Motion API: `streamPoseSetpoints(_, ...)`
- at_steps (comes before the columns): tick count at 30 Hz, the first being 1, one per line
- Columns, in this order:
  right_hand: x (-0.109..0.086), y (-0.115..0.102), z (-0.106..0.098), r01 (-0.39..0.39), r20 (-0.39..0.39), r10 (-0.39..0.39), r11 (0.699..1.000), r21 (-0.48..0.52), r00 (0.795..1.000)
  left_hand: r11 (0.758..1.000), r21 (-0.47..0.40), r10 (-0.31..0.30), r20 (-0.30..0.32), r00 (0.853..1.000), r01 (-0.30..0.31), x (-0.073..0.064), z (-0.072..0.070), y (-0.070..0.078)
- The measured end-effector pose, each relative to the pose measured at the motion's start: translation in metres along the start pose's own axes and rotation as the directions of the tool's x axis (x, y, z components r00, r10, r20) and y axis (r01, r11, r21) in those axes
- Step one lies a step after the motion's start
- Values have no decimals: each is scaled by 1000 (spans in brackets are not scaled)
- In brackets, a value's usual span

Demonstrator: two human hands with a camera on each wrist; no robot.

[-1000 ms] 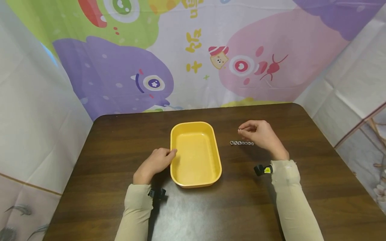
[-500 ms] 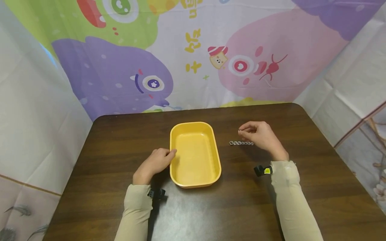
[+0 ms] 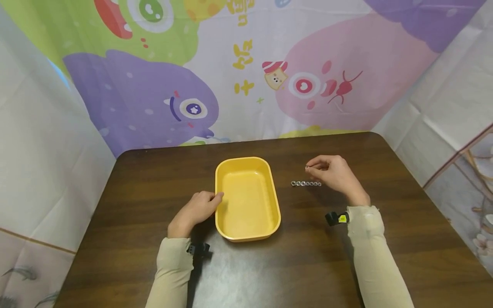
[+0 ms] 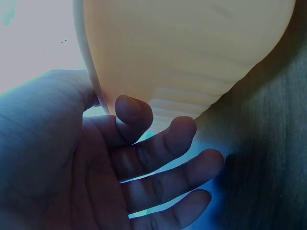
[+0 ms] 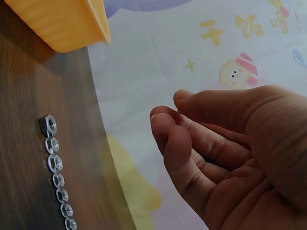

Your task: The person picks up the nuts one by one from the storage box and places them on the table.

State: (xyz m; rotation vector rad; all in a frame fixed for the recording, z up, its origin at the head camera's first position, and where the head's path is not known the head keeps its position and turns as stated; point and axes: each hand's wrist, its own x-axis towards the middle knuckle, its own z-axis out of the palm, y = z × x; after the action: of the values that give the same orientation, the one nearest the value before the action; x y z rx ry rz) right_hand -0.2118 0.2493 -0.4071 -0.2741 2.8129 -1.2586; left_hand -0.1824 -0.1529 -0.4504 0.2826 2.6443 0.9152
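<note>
My left hand (image 3: 195,210) grips the left rim of a yellow plastic tray (image 3: 277,201), its thumb over the inside of the wall. In the left wrist view the fingers (image 4: 180,136) curl loosely below the tray's outer side. To the right of the tray, my right hand (image 3: 334,174) is raised above the table and pinches a tiny shiny piece (image 3: 307,168), probably a metal nut, mostly covered by the fingertips. Below that hand, a straight row of several hex nuts (image 3: 306,183) lies on the wood. The nut at the row's tray end (image 5: 49,125) looks largest.
The dark wooden table (image 3: 246,273) carries the tray near its middle. A cartoon-printed cloth (image 3: 246,115) hangs along the back edge, and pale cloths (image 3: 46,141) stand at both sides. A small black camera (image 3: 337,218) is strapped to each wrist.
The head view has shifted slightly. My right hand has drifted a little to the right relative to the nut row, still pinching the tiny piece. My left hand stays on the tray rim.
</note>
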Motion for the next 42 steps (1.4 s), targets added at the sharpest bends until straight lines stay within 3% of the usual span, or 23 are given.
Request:
streamPoseSetpoints(25,-9,14,-9,-15,-14,15,1000,-24,1000,1000,-4,1,1,1000,-1,0,1,-2)
streamPoseSetpoints(42,-10,23,-4,-13,-5,13,999,-40,1000,1000,-19,-1,4,1000,1,-1,0,0)
